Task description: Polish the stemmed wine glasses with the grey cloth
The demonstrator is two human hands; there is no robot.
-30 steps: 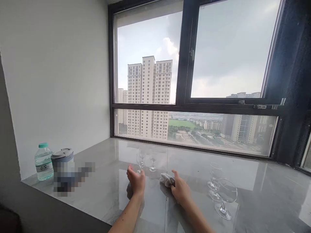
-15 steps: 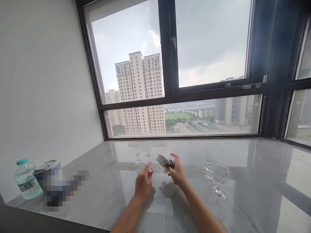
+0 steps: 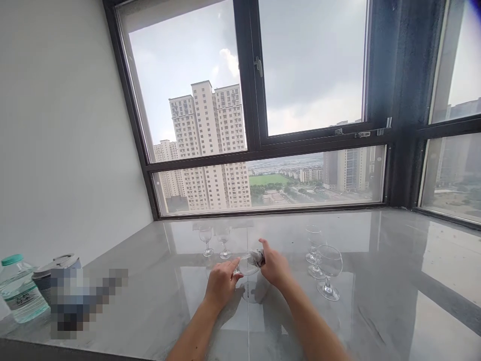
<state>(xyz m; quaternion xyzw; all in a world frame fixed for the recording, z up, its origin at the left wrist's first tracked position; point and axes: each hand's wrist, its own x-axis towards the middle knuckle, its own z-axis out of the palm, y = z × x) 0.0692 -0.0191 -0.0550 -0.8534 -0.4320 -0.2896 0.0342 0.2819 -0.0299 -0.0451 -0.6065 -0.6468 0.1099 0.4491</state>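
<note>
Fingers (image 3: 231, 264) of the left hand (image 3: 221, 285) pinch a small glass (image 3: 247, 265) just above the gray counter (image 3: 376, 301). It looks tipped sideways, open end toward the right hand (image 3: 275, 268), whose fingers squeeze a cloth (image 3: 257, 256). Two little glasses (image 3: 215, 241) stand behind it, and two bigger glasses (image 3: 323, 260) stand on the right. The water bottle (image 3: 18, 293) has a label too small to read.

The glossy grey stone ledge (image 3: 376, 281) before me carries 2 small stemmed glasses (image 3: 206, 240) by the window, 2 bigger glasses (image 3: 328, 273) to my right — and a water bottle (image 3: 18, 296) far left.

Cloth (image 3: 258, 256) mostly hidden in right hand (image 3: 276, 268) — water bottle (image 3: 18, 297) edge-cut.
</note>
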